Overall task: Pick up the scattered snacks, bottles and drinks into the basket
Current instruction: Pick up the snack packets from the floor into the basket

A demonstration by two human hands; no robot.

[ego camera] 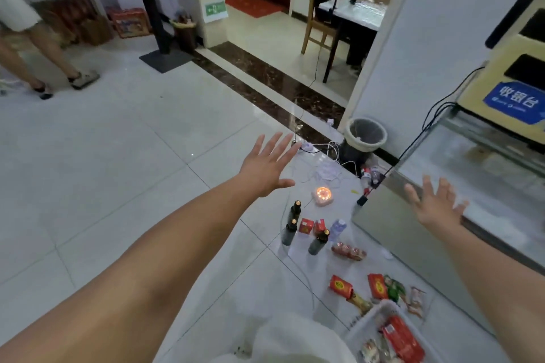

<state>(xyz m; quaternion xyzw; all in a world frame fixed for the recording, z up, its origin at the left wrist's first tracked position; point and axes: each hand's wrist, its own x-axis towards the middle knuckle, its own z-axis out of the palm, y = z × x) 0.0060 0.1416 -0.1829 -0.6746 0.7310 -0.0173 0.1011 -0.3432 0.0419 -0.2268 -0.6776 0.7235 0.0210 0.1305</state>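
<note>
Both my arms stretch forward over the tiled floor. My left hand (269, 166) is spread flat in the air, holding nothing. My right hand (436, 205) is also spread, in front of the glass counter. Below them stand three dark bottles (295, 211), two small red cartons (306, 226), a clear water bottle (337, 228) and a pack of small jars (349, 251). Nearer lie red snack packs (340, 286) and mixed wrapped snacks (395, 289). The white basket (368, 323) at the bottom right holds a red packet (402, 339) and other snacks.
A glass display counter (472, 186) fills the right side. A lined waste bin (365, 134), tangled white cables (324, 169) and a glowing round light (323, 194) lie beyond the bottles. One person stands at far left; another sits at a table through the doorway.
</note>
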